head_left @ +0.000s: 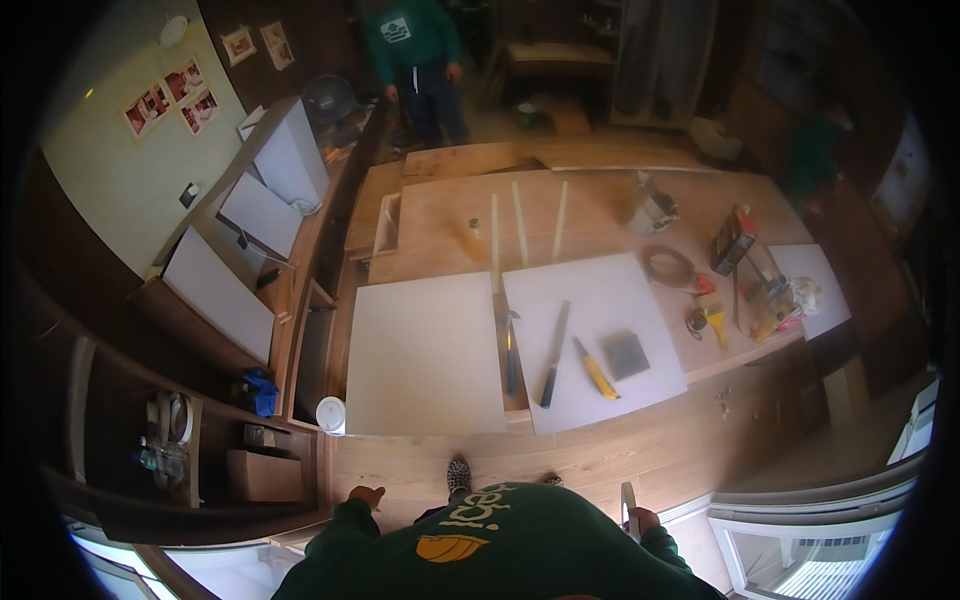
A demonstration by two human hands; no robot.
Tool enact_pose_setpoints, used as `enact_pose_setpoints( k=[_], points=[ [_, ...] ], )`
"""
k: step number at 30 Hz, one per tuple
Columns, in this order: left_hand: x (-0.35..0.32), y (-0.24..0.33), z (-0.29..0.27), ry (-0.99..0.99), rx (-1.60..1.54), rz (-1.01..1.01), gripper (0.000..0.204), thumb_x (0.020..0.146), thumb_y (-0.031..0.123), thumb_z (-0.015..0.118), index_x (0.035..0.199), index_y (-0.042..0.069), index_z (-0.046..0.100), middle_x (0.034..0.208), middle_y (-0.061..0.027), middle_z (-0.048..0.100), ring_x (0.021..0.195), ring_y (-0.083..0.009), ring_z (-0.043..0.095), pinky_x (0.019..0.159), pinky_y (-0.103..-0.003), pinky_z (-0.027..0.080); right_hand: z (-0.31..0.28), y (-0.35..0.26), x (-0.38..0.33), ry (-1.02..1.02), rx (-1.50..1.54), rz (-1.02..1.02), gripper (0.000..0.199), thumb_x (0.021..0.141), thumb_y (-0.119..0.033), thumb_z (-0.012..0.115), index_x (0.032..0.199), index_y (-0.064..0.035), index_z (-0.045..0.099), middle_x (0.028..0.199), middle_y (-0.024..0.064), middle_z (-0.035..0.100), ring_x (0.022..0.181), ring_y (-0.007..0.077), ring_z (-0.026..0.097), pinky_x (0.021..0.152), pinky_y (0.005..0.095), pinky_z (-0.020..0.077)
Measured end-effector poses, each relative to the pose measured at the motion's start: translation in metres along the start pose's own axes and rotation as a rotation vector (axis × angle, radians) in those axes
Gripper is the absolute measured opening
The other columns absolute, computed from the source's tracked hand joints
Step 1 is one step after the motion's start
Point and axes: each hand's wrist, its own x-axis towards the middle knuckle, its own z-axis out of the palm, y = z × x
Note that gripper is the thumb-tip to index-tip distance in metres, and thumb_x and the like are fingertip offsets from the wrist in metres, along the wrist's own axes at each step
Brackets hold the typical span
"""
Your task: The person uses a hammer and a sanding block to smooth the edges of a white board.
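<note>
Left hand: open, holds nothing, near white cup
Right hand: closed around thin grey strip, right of cup

A red-and-black rectangular cardboard box stands tilted on the right part of the wooden workbench, beside a coil of cord. On the pale wall at upper left hang small red-and-white printed sheets, with two framed pictures further right.
</note>
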Motion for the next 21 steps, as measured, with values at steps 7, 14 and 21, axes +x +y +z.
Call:
enact_pose_setpoints(
  k=[7,14,21],
  points=[
    [-0.03,-0.03,0.055,0.028,0.744,0.218,0.057,0.101,0.042,0.053,0.13,-0.006,0.058,0.11,-0.0243,0.071,0.1,-0.0313,0.072,0.085,-0.045,0.057,-0.022,-0.018,0.008,-0.097,-0.469,-0.103,0.032,0.085,-0.029,0.073,0.091,0.0024,0.069,0.071,0.0129,0.065,0.058,0.0256,0.064,0.055,0.0408,0.0522],
    [-0.038,-0.021,0.063,0.034,0.311,0.069,0.064,0.099,0.052,0.055,0.132,-0.002,0.062,0.122,-0.0237,0.069,0.109,-0.0292,0.07,0.096,-0.042,0.053,-0.057,0.005,0.056,-0.173,-0.762,-0.347,0.031,0.085,-0.028,0.074,0.09,0.0023,0.069,0.068,0.0106,0.065,0.055,0.0245,0.063,0.051,0.0399,0.0494],
    [0.002,0.083,0.024,0.102,0.33,0.253,0.037,0.095,0.036,0.059,0.108,0.004,0.074,0.088,-0.0151,0.075,0.089,-0.0324,0.072,0.082,-0.048,0.055,-0.066,0.016,0.045,-0.135,-0.624,-0.346,0.031,0.088,-0.028,0.07,0.097,0.0017,0.07,0.07,0.0114,0.065,0.061,0.0257,0.065,0.056,0.0415,0.052]
  ],
)
